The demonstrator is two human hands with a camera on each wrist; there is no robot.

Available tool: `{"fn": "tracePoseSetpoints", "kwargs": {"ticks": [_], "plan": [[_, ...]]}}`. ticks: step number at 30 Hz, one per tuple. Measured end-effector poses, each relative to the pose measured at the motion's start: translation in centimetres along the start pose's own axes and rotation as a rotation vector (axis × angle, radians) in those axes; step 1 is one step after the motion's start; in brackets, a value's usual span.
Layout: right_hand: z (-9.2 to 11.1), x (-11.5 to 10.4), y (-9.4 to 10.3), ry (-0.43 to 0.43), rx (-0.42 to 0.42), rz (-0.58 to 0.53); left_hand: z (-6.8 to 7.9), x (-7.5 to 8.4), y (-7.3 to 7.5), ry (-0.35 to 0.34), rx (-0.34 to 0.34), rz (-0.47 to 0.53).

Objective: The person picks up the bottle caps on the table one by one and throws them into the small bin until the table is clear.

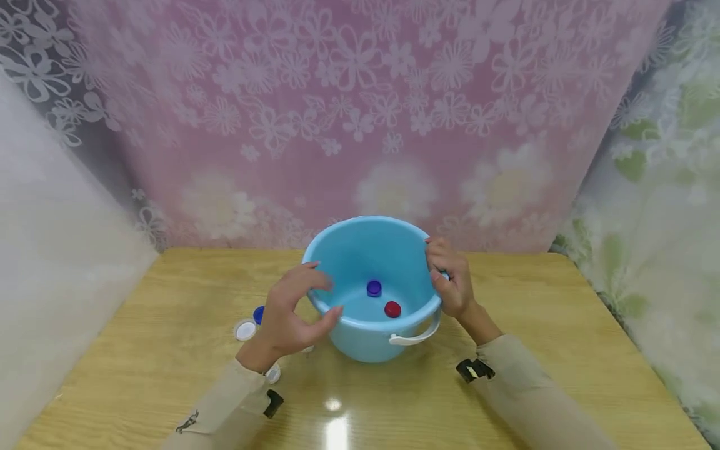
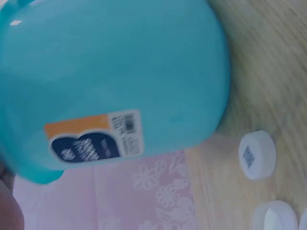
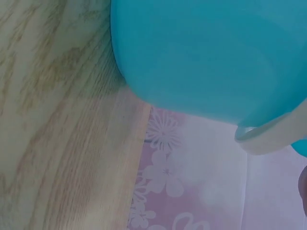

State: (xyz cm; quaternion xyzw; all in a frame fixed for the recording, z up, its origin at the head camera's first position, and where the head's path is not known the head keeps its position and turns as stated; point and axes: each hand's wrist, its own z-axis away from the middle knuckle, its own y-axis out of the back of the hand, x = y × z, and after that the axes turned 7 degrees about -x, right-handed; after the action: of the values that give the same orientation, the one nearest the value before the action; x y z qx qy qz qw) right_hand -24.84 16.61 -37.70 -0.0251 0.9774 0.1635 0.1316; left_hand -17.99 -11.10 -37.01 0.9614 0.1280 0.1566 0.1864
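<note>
Blue bucket (image 1: 371, 294) sits mid-table (image 1: 534, 400), tipped toward the camera. Right hand (image 1: 452, 281) grips the bucket's right rim, fingers curled over the edge. Left hand (image 1: 292, 312) is at the bucket's left rim, fingers spread and loosely bent, holding nothing; contact with the rim can't be confirmed. Inside the bucket: 1 purple cap (image 1: 374, 288) and 1 red cap (image 1: 392, 309) on the bottom. White handle (image 1: 416, 336) hangs down the bucket's front. Left of the bucket, behind the left hand: a white cap (image 1: 245, 329) and a blue cap (image 1: 258, 314); the left wrist view shows more white caps (image 2: 257, 155) beside the bucket. Looks like mid cap-loading with the bucket being steadied. Next move likely needs the left hand to pinch a cap off the table left of the bucket.
</note>
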Motion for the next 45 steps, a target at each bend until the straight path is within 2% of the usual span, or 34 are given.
{"fn": "tracePoseSetpoints", "kwargs": {"ticks": [5,7,9,12,17,23,30,37,45], "plan": [[0.0,0.4,-0.1,0.011,-0.001,0.008,0.2,-0.6,3.4,0.132,0.1,-0.003],[0.0,0.4,-0.1,0.011,-0.002,0.018,0.7,-0.9,5.0,0.192,0.111,-0.043],[0.0,0.4,-0.2,0.005,-0.003,0.026,1.3,-1.4,6.5,0.257,0.077,-0.109],[0.0,0.3,-0.1,-0.002,-0.007,0.036,2.4,-1.9,8.3,0.347,-0.012,-0.216],[-0.3,0.1,0.0,-0.008,-0.015,0.051,4.6,-2.3,9.9,0.516,-0.203,-0.358],[-0.4,0.1,-0.1,-0.002,-0.021,0.051,7.1,-2.4,10.9,0.691,-0.432,-0.442],[-0.2,0.0,0.0,-0.005,-0.018,0.057,9.3,-3.2,11.3,0.843,-0.61,-0.466],[-0.3,-0.1,0.0,-0.016,-0.029,0.07,10.1,-3.5,10.9,0.866,-0.734,-0.519],[-0.2,-0.1,0.0,-0.01,-0.033,0.076,10.5,-3.7,10.5,0.884,-0.794,-0.527]]}}
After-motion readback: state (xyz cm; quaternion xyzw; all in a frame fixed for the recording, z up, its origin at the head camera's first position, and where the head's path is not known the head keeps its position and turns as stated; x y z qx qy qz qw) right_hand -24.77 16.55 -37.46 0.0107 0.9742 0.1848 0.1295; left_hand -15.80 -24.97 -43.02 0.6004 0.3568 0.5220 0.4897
